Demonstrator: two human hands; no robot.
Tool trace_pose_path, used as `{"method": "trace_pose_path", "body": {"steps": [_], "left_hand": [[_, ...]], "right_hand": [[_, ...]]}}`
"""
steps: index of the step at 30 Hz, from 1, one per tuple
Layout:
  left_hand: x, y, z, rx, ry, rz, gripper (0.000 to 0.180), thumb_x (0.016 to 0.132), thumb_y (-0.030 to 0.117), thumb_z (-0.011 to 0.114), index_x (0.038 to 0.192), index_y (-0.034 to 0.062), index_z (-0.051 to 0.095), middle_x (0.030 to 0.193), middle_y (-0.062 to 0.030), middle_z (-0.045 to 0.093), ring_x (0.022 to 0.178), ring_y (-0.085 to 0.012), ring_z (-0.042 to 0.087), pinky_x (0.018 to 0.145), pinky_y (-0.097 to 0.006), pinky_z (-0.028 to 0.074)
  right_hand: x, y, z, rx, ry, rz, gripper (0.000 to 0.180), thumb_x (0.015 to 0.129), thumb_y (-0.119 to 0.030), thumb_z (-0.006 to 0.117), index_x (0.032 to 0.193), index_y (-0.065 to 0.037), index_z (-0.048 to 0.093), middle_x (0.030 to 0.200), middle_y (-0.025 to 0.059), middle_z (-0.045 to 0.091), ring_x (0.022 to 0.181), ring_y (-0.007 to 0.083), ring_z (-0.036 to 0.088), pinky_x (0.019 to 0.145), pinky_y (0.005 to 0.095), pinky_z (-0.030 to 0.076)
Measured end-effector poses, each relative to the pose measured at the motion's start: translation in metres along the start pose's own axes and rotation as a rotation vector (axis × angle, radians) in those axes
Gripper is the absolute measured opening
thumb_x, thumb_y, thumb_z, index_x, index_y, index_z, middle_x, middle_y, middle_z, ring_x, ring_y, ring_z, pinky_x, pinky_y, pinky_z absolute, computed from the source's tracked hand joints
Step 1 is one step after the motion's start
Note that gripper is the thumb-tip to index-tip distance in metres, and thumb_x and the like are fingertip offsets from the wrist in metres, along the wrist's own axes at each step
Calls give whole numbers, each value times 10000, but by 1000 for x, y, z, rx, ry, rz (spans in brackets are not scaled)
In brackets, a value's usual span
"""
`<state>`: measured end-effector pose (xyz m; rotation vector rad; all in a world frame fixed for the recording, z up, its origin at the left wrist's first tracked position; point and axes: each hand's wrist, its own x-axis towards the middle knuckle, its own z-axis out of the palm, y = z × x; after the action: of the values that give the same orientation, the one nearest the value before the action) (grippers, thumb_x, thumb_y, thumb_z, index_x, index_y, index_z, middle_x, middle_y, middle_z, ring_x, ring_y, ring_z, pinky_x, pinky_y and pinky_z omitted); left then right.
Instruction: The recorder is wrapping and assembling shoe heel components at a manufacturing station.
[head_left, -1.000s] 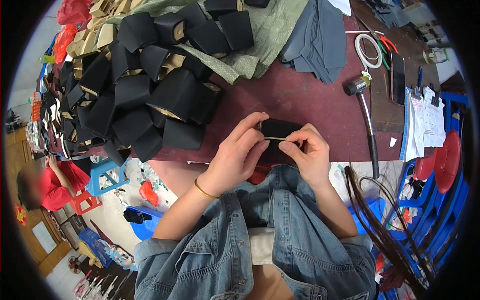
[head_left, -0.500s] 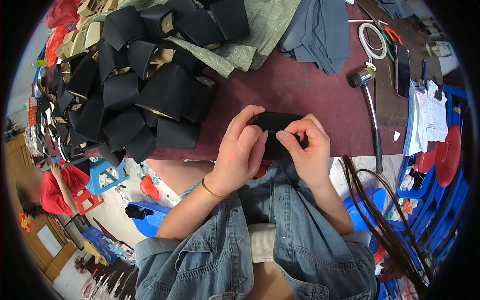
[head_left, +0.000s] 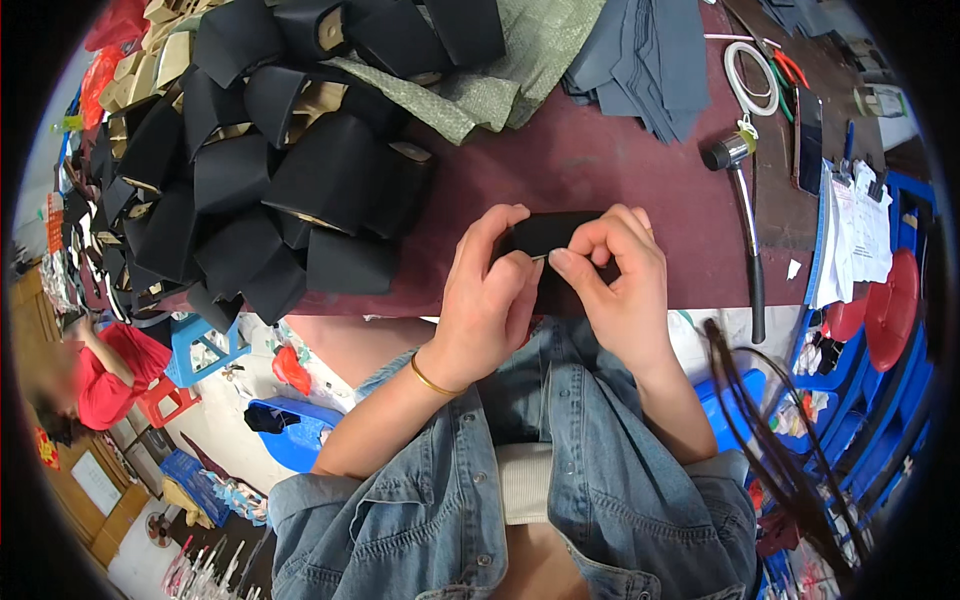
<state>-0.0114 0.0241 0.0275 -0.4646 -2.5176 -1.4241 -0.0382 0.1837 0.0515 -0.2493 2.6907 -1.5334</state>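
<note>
At the table's near edge, both hands hold a black-covered block [head_left: 550, 232] that looks like a shoe heel. My left hand [head_left: 488, 300] wraps round its left side, with the fingers closed on it. My right hand [head_left: 618, 280] pinches with thumb and forefinger at the near edge of the black covering, close to the left thumb. The block's lower part lies partly hidden behind the fingers. To the left is a large heap of black-covered shoe heels [head_left: 325, 175], some showing beige cores.
Uncovered beige heels [head_left: 150, 75] lie beyond the heap. A green woven sheet [head_left: 490, 100] and grey material pieces [head_left: 640, 70] are at the back. On the right are a hammer [head_left: 745, 220], a white coil [head_left: 750, 80], a phone [head_left: 808, 140] and papers [head_left: 865, 230]. A person in red [head_left: 120, 375] is at far left.
The thumbs have shifted slightly along the near edge of the black covering, the right one inward and up. The view has moved a little; the heel stays in both hands.
</note>
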Motion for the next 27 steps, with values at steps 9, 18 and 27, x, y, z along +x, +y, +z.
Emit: {"method": "trace_pose_path", "body": {"steps": [9, 18, 27], "left_hand": [[2, -13, 2, -800, 76, -449, 357, 832, 7, 659, 1101, 47, 428, 1160, -95, 476, 1101, -160, 474, 971, -294, 370], [22, -7, -5, -195, -240, -248, 417, 766, 161, 729, 1153, 75, 598, 1147, -68, 552, 1066, -206, 463, 958, -320, 350], [22, -7, 2, -197, -215, -289, 310, 790, 139, 691, 1088, 80, 628, 1087, -45, 604, 1061, -202, 467, 965, -329, 335]], "right_hand": [[1, 1, -3, 15, -48, 111, 185, 696, -86, 741, 710, -47, 560, 685, 38, 442, 690, 191, 422, 642, 317, 380], [-16, 22, -13, 272, -57, 97, 165, 780, 59, 668, 896, -10, 574, 872, 43, 560, 778, 99, 536, 718, 238, 445], [-4, 38, -11, 815, 109, 378, 350, 798, 42, 683, 1025, -77, 445, 842, 19, 487, 777, 62, 516, 677, 210, 442]]}}
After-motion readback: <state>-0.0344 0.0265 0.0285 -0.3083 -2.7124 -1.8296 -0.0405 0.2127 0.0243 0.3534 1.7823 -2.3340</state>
